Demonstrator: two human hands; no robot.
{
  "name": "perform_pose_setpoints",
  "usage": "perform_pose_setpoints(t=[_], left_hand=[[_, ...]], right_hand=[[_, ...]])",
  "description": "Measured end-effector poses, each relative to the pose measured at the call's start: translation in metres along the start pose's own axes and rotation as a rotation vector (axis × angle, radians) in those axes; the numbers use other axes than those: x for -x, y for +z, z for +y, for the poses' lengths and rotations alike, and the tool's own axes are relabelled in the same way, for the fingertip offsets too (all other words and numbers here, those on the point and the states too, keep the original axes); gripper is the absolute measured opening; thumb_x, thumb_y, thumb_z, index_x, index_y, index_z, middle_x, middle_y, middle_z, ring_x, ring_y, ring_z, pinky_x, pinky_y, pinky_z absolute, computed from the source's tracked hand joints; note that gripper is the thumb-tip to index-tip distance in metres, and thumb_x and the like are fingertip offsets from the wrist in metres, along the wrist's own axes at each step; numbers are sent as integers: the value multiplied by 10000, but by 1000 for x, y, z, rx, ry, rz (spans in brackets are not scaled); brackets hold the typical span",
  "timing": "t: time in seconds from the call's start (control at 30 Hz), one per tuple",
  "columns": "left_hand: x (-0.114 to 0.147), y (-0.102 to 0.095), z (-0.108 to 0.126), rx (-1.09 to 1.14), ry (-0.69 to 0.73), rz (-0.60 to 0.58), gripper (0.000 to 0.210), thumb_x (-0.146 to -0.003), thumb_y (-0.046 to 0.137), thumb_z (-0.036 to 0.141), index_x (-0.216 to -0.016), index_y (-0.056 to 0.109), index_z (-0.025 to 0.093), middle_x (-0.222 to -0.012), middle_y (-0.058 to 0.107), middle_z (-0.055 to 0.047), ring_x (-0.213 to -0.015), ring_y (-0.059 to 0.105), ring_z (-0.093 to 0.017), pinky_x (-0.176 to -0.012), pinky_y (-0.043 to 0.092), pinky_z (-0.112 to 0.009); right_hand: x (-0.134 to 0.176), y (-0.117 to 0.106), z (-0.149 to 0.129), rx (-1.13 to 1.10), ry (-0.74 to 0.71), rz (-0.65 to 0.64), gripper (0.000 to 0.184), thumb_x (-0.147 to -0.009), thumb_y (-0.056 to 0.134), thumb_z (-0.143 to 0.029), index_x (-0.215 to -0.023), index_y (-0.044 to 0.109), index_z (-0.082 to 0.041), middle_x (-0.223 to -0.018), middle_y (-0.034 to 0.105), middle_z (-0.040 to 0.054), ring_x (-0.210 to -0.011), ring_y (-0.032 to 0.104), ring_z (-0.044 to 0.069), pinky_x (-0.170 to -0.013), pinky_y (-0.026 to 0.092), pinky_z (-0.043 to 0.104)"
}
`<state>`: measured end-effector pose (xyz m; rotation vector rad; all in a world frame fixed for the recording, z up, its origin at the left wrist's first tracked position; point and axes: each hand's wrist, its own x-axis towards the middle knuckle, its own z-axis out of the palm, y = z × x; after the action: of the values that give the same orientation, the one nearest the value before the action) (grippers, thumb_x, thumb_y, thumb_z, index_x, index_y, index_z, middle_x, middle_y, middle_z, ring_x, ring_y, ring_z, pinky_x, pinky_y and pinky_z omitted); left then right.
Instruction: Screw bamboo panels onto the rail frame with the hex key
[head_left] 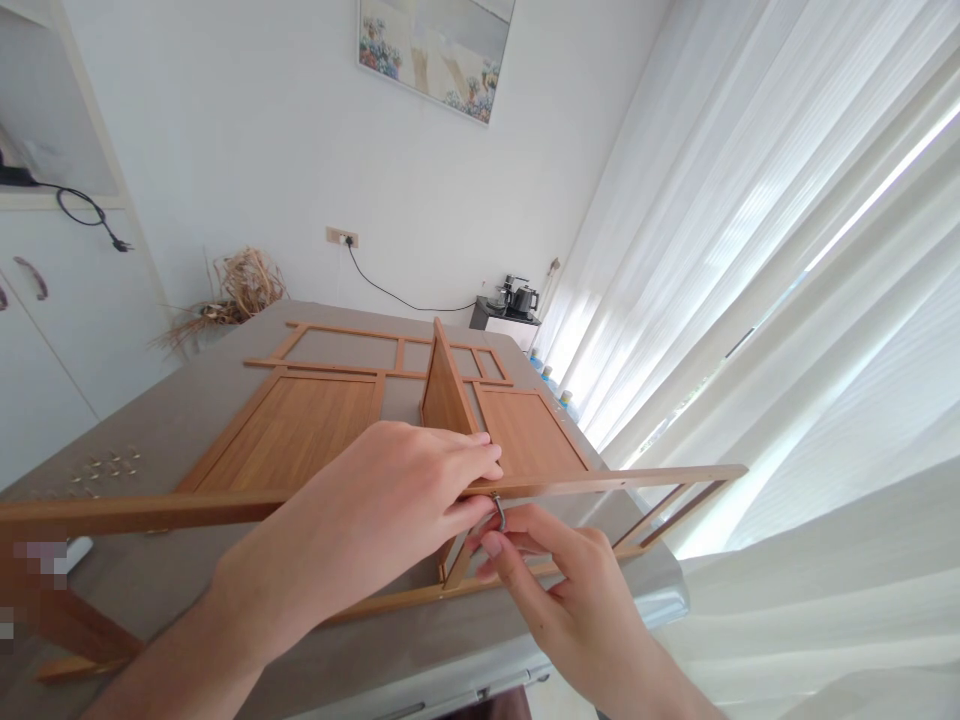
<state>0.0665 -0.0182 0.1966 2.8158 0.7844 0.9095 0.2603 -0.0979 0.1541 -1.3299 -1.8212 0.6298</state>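
A wooden frame (615,482) stands on its edge along the near side of the table. An upright wooden panel (445,385) meets its top rail near the middle. My left hand (397,475) is closed over the rail at this joint, fingers across the top and thumb below. Just beneath them, a small bent metal hex key (501,515) sits with one end at the rail's near face. My right hand (577,595) pinches the key's lower part between thumb and fingers. The key's tip and any screw under it are hard to make out.
Two flat wooden panels (315,415) and another slatted frame (341,331) lie on the grey table (217,370). Several small screws (105,463) are scattered at the left. A kettle (523,298) stands on a cabinet at the back, and white curtains (750,250) hang at the right.
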Motion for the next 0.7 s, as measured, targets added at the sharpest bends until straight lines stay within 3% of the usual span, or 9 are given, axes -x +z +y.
perform_pose_setpoints(t=[0.17,0.33,0.57,0.7], left_hand=[[1,3,-1,-5,-17,14,127,-942,599,267,-1006,701,228,-1007,756,-26,-918,734,-191,-842,549,-255],[1,3,-1,13,-16,19,125,-948,594,280,-992,694,220,-997,753,-29,-949,727,-199,-891,543,-276],[-1,1,-1,37,-2,9,108,-942,596,270,-942,688,214,-1008,747,-39,-1006,711,-207,-910,538,-278],[-1,1,-1,36,-12,-18,101,-932,593,223,-971,684,242,-1170,713,-27,-1120,672,-216,-900,538,-271]], right_hand=[[0,4,3,114,-159,79,111,-971,542,-233,-899,626,-222,-810,725,-30,-706,681,77,-560,477,109],[1,2,7,312,-328,147,109,-967,540,-184,-890,614,-207,-715,650,-33,-616,605,91,-600,448,198],[1,-8,7,419,-373,118,141,-987,513,-187,-883,608,-194,-688,604,-18,-584,543,103,-587,407,230],[-2,-9,6,450,-384,103,166,-998,489,-195,-879,605,-195,-669,579,-20,-562,504,104,-568,382,232]])
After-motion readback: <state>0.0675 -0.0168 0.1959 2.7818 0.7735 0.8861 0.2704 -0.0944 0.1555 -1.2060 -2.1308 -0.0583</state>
